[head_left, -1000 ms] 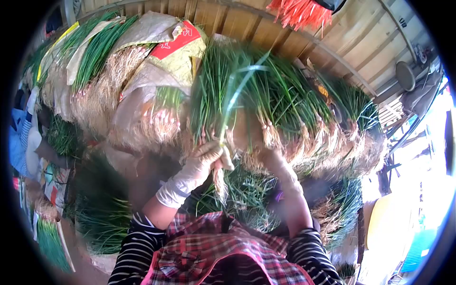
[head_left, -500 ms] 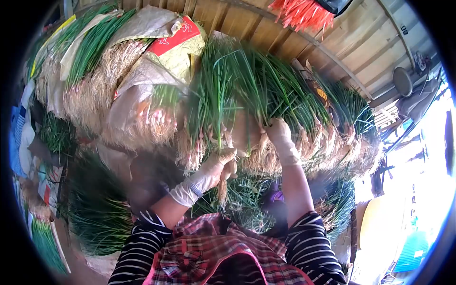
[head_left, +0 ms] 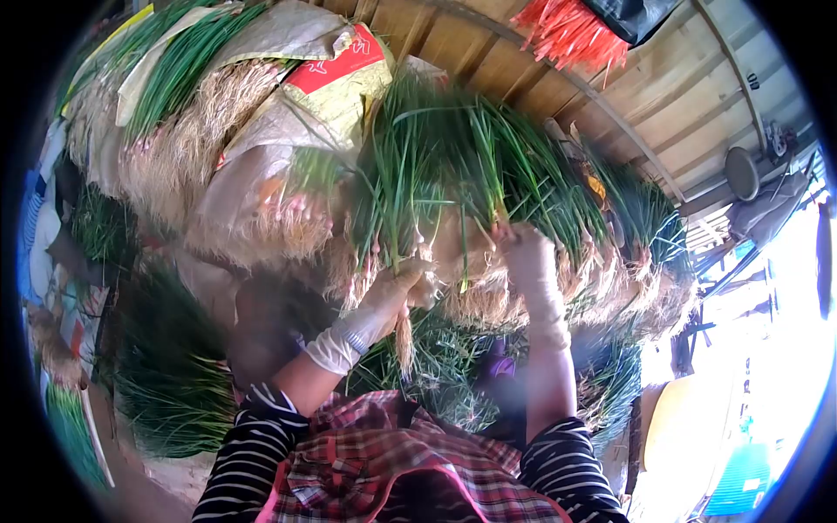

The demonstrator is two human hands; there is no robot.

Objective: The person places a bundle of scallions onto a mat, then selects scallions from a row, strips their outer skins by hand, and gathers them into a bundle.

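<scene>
In a pale glove, my left hand [head_left: 388,301] is closed around a few spring onions, their brown roots [head_left: 404,344] hanging below the fist and their green leaves rising above it. My right hand [head_left: 529,261], also gloved, is to the right, its fingers pinched at the pinkish bases of other spring onions [head_left: 493,187]. Those lie on a long heap of spring onions [head_left: 558,187], leaves pointing away and roots toward me. Some fingertips of the right hand are hidden among the stalks.
Woven sacks [head_left: 336,91] partly cover more bunches at the upper left. Loose green leaves [head_left: 445,366] lie below my hands, beside a purple object [head_left: 499,359]. Another pile of spring onions [head_left: 170,366] sits at lower left. Red plastic strips [head_left: 571,35] hang at the top.
My right hand has shifted slightly and turned, its fingers now at the bases of stalks. The left hand keeps its hold on the spring onions. The whole view has tilted a little.
</scene>
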